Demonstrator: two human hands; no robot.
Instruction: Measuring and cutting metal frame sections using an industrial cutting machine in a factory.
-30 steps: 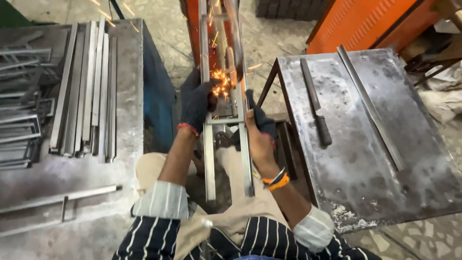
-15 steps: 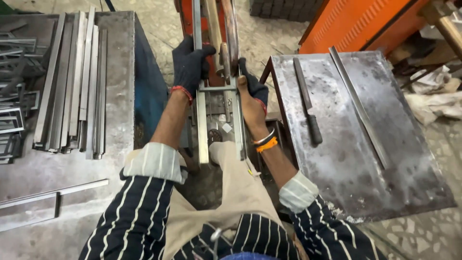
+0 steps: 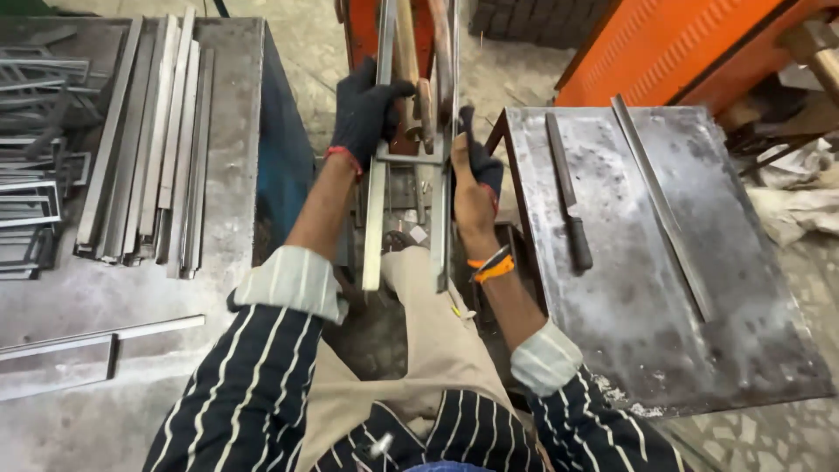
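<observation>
A welded metal frame point(image 3: 377, 210) made of two long bars and a short crossbar stands on end in front of me, against an orange machine point(image 3: 419, 35). My left hand point(image 3: 363, 109), in a dark glove, grips the frame's left bar near the crossbar. My right hand point(image 3: 474, 179), also gloved, holds the right bar a little lower. No sparks show at the machine now.
A grey table point(image 3: 236, 105) on the left carries a row of metal bars point(image 3: 149, 140) and several welded frames point(image 3: 35, 175). A steel table point(image 3: 760, 306) on the right holds a long file point(image 3: 570, 192) and a metal strip point(image 3: 664, 210). An orange cabinet point(image 3: 682, 44) stands behind.
Sparks flew at the frame's top a second ago and have stopped. Both hands kept their grip on the frame, which now sits higher and closer in view.
</observation>
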